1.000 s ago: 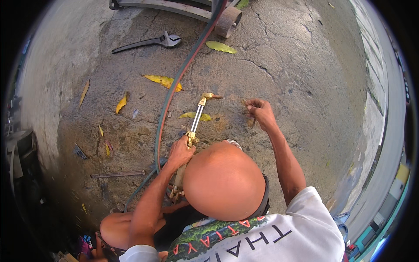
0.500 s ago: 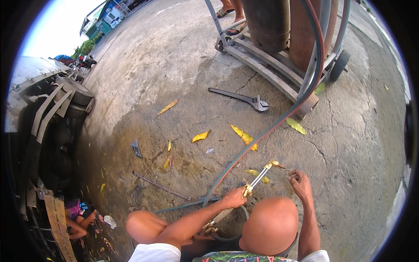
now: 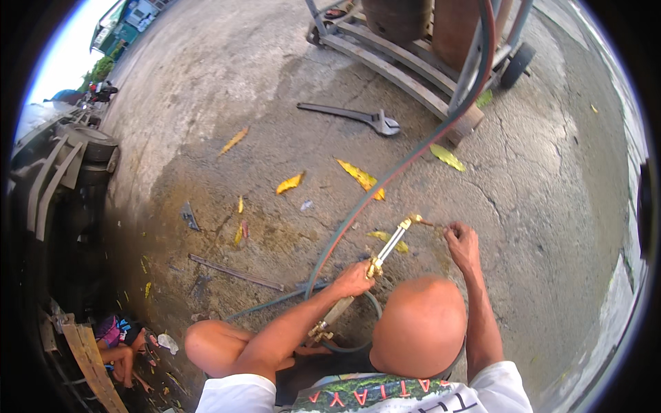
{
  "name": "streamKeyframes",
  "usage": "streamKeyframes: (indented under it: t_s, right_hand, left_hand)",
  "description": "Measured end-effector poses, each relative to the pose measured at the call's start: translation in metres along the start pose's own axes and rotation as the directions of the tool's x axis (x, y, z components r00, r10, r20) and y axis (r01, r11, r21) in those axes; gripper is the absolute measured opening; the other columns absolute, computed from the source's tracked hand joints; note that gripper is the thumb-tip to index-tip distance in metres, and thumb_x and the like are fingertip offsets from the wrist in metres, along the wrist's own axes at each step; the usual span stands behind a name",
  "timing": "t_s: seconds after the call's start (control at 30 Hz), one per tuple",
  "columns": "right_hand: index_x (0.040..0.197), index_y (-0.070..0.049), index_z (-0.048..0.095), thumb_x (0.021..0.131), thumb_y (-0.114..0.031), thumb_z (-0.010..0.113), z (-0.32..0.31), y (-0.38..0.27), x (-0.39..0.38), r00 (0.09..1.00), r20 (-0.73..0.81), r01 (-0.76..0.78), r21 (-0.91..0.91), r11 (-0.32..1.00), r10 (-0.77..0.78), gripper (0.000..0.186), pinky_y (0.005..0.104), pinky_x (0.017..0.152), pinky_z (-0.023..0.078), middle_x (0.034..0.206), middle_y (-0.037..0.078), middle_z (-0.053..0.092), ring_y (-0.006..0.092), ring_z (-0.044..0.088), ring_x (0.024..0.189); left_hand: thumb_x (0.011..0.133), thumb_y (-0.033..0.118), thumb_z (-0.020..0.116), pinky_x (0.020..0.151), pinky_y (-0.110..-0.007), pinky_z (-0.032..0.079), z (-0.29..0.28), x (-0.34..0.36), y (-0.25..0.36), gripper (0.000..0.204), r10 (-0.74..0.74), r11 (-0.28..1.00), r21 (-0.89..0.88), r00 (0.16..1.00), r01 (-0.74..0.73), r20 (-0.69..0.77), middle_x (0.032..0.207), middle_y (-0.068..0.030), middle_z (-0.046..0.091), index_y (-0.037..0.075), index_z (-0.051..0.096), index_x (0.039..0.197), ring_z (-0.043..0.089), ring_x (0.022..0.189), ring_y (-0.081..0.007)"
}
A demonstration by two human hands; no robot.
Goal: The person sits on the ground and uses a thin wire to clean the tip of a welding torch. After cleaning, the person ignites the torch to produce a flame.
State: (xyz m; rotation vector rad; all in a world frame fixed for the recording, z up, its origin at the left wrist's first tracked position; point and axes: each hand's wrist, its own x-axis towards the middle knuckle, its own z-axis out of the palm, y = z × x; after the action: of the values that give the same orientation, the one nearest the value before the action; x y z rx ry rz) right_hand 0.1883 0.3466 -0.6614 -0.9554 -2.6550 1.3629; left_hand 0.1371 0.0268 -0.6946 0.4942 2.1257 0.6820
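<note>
My left hand [image 3: 353, 278] is wrapped around the handle of a cutting torch [image 3: 390, 246] with brass fittings and bright metal tubes. The torch slants up and to the right, its copper-coloured tip [image 3: 428, 223] bent toward my right hand [image 3: 463, 244]. The fingers of that hand are pinched together right beside the tip's end. Whatever they hold, if anything, is too small to make out. A paired red and green hose [image 3: 385, 177] curves down from the cart and loops near the torch's lower end, between my bent knees.
An adjustable wrench [image 3: 351, 115] lies on the concrete ahead. Beyond it stands a wheeled cart [image 3: 389, 69] carrying gas cylinders [image 3: 451, 38]. A thin metal bar [image 3: 235, 272] and yellow leaves [image 3: 290, 182] lie nearby. At the left are a vehicle's underside and a seated person [image 3: 122, 351].
The whole scene has shifted up and slightly left in the picture. My left hand keeps its hold on the torch, and my right fingers stay pinched close to its tip.
</note>
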Motion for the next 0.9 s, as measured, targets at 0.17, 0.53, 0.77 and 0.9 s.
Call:
streamKeyframes:
  t_s: [0.17,0.53,0.77,0.9]
  right_hand:
    - [0.098,-0.001,0.074,0.088,-0.026,0.068,0.001,0.003,-0.005,1.0,-0.013,-0.011,0.009,1.0,0.011,0.028,0.0424,0.062,0.048,0.07,0.016,0.066,0.0259,0.062,0.062]
    - [0.103,-0.004,0.076,0.089,-0.021,0.067,0.014,-0.003,-0.008,0.994,-0.107,0.002,0.03,1.0,0.002,0.024,0.0421,0.069,0.054,0.082,0.018,0.073,0.0314,0.07,0.072]
    - [0.105,-0.008,0.078,0.089,-0.025,0.069,0.02,-0.001,-0.01,0.992,-0.123,-0.012,-0.027,1.0,0.009,0.024,0.0435,0.076,0.057,0.09,0.016,0.076,0.0335,0.073,0.081]
    - [0.105,-0.009,0.079,0.09,-0.026,0.069,0.017,-0.005,-0.011,0.993,-0.098,-0.063,-0.012,0.998,0.062,0.025,0.0427,0.074,0.057,0.089,0.014,0.077,0.0322,0.074,0.079]
  left_hand:
    - [0.083,0.022,0.071,0.079,-0.05,0.053,-0.008,0.0,0.02,0.036,-0.088,0.993,-0.073,0.993,0.094,0.084,0.091,-0.0241,0.07,-0.002,0.063,0.109,0.07,0.088,-0.0404]
    - [0.083,0.021,0.073,0.066,-0.047,0.046,-0.002,0.007,-0.002,0.037,-0.12,0.988,-0.086,0.987,0.13,0.11,0.07,-0.0159,0.058,-0.006,0.061,0.106,0.058,0.066,-0.0277]
    - [0.083,0.018,0.074,0.06,-0.045,0.044,0.003,0.008,-0.008,0.033,-0.05,0.993,-0.108,0.997,0.056,0.059,0.062,-0.0122,0.052,-0.006,0.06,0.101,0.053,0.058,-0.0231]
    - [0.083,0.018,0.074,0.059,-0.044,0.043,0.003,0.008,-0.008,0.031,-0.032,0.993,-0.112,0.999,0.036,0.041,0.061,-0.0114,0.051,-0.005,0.059,0.098,0.052,0.057,-0.0211]
